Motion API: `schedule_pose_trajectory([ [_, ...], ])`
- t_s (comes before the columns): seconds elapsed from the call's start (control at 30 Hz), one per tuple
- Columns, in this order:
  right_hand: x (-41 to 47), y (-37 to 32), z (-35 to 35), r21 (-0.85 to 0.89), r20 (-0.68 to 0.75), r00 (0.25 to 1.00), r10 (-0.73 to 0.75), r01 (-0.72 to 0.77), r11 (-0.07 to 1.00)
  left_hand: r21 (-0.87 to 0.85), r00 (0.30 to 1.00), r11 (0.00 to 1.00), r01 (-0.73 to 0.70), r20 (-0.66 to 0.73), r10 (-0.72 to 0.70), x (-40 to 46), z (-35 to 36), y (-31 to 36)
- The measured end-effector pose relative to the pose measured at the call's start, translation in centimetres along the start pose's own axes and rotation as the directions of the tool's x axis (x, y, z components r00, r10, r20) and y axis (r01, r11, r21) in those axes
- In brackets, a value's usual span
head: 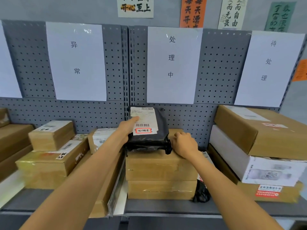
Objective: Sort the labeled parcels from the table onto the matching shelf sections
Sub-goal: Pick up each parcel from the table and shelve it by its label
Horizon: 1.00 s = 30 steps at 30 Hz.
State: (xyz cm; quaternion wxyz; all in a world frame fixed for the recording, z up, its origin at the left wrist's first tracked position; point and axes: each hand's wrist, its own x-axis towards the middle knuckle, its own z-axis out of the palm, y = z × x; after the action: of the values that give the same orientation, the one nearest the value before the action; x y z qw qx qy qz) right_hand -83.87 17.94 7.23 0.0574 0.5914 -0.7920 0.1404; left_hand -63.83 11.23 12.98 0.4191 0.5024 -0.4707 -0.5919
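Two bare forearms in view, no sleeves visible up to bottom frame edge. Left hand (128, 128) & right hand (183, 143) both bare: no gloves, no rings, no watch or wristband on either wrist. No tattoos, plasters or markings seen on arms. Nails short where visible, left forefinger tip esp.; right-hand nails hidden, back of hand towards camera. Rest of body (torso, shoulders, clothing) out of frame, so garments can't be told.
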Motion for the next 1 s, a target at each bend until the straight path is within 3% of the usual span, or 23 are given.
schedule_pose_trajectory([
  [0.13,0.5,-0.1,0.4,0.047,0.008,1.000,-0.013,0.013,0.999,0.091,1.000,0.996,-0.014,0.009,0.014,1.3,0.2,0.9],
  [0.2,0.4,0.0,0.7,0.059,0.006,1.000,-0.016,0.016,0.998,0.222,0.998,0.974,-0.042,-0.027,0.049,2.1,0.1,0.8],
  [0.33,0.3,0.3,1.0,0.071,-0.018,1.000,-0.024,0.025,0.997,0.524,0.986,0.847,-0.095,-0.067,0.151,2.6,0.1,1.0],
  [0.47,0.4,0.3,1.2,0.074,-0.031,0.999,-0.026,0.028,0.997,0.706,0.974,0.700,-0.106,-0.068,0.216,2.9,0.5,1.4],
  [0.67,0.7,0.5,1.4,0.078,-0.029,0.999,-0.018,0.020,0.997,0.782,0.952,0.615,-0.103,-0.102,0.288,3.9,0.6,2.1],
  [1.0,0.7,0.6,1.6,0.071,-0.040,0.999,-0.017,0.020,0.997,0.737,0.969,0.670,-0.086,-0.093,0.227,5.6,1.0,1.5],
])
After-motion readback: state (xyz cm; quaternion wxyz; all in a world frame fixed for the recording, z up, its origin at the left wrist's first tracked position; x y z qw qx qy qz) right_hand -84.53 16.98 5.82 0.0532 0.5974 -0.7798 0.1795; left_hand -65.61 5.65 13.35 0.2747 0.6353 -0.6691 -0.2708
